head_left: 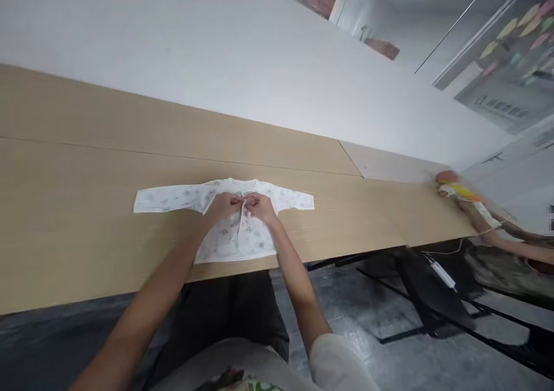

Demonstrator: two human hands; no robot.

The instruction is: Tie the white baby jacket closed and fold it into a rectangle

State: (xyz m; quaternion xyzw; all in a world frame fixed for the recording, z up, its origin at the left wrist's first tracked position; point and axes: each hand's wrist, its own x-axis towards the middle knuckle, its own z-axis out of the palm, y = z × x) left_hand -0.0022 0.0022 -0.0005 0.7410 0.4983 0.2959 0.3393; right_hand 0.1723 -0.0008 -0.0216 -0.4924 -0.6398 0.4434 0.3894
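A small white long-sleeved shirt [225,238] with a faint grey print lies face up on the wooden table, both sleeves spread out sideways. Its front opening runs down the middle. My left hand [224,206] is closed in a pinch on the shirt's front, just left of the opening near the neckline. Close beside it, my right hand [260,206] pinches the front edge on the other side. The fingertips of both hands almost meet, and whatever small fastening may be between them is too small to make out.
The long light-wood table [86,229] runs along a white wall [194,50]. At its far right end another person's arms [485,223] reach over colourful items [463,192]. Black folding chairs [428,287] and a white power strip [442,274] are below on the right.
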